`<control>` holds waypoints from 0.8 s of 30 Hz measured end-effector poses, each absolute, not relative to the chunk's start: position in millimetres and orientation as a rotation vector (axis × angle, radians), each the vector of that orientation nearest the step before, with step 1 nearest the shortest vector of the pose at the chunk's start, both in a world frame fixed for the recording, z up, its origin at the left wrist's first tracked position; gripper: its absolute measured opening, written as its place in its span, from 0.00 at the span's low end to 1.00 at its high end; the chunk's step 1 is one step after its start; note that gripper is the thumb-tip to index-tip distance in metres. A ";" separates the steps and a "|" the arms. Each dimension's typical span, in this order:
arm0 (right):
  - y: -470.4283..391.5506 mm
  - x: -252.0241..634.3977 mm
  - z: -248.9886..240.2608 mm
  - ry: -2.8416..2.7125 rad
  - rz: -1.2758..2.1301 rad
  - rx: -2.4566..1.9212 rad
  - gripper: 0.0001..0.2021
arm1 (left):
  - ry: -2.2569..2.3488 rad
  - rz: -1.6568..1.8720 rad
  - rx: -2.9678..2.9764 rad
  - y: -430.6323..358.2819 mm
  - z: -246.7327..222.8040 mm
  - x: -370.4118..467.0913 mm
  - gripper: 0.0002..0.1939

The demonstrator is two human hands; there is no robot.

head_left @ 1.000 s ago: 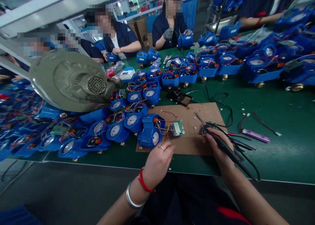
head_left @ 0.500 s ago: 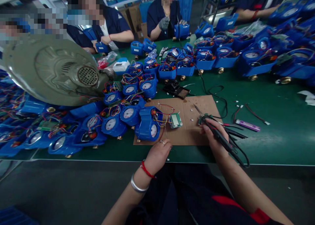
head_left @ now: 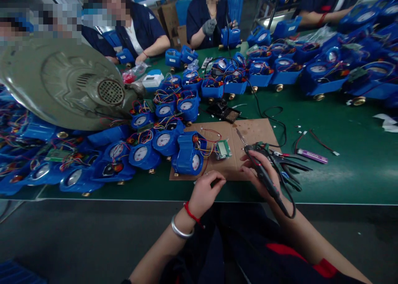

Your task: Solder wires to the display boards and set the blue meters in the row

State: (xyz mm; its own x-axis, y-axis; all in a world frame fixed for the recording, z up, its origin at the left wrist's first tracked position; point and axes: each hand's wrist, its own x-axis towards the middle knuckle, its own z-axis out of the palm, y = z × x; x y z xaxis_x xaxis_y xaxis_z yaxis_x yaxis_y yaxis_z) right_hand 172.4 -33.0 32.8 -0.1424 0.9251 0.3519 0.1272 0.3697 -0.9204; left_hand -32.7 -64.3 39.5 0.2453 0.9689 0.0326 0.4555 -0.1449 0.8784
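Observation:
A black soldering iron (head_left: 263, 174) lies in my right hand (head_left: 264, 172), its metal tip pointing up and left over the cardboard sheet (head_left: 248, 128). My left hand (head_left: 207, 188) is at the near edge of the cardboard, thumb and fingers curled together; anything between the fingertips is too small to make out. Beyond it sits a blue meter (head_left: 187, 157) with a round dial, wired to a small green circuit board (head_left: 223, 149) with a grey display. Pliers (head_left: 287, 161) and other tools lie just right of my right hand.
Rows of blue meters (head_left: 139, 154) fill the left and back of the green table (head_left: 351, 159). A large green domed object (head_left: 62, 81) stands at left. A soldering stand (head_left: 225, 111), a black cable and a purple stick (head_left: 312, 156) lie around. People work across the table.
My left hand has moved right and slightly lifted, its fingers now pointing right. My right hand has shifted left with the soldering iron, uncovering more of the tools beside it.

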 end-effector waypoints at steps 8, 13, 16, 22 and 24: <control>-23.5 148.3 36.1 -1.793 0.944 -0.855 0.29 | 1.205 1.022 1.249 -53.8 52.3 -13.4 0.05; -20.2 143.3 42.8 -1.857 0.821 -0.861 0.28 | 1.304 0.988 1.417 -56.0 55.6 -14.9 0.05; -20.6 142.1 42.5 -1.866 0.763 -0.850 0.29 | 1.320 0.974 1.514 -57.0 56.2 -15.8 0.05; -26.6 141.8 38.0 -1.734 0.822 -0.912 0.27 | 1.351 0.981 1.446 -56.6 49.4 -18.6 0.06; -28.2 142.6 37.0 -1.704 0.875 -0.926 0.26 | 1.370 1.002 1.418 -56.8 47.9 -19.0 0.06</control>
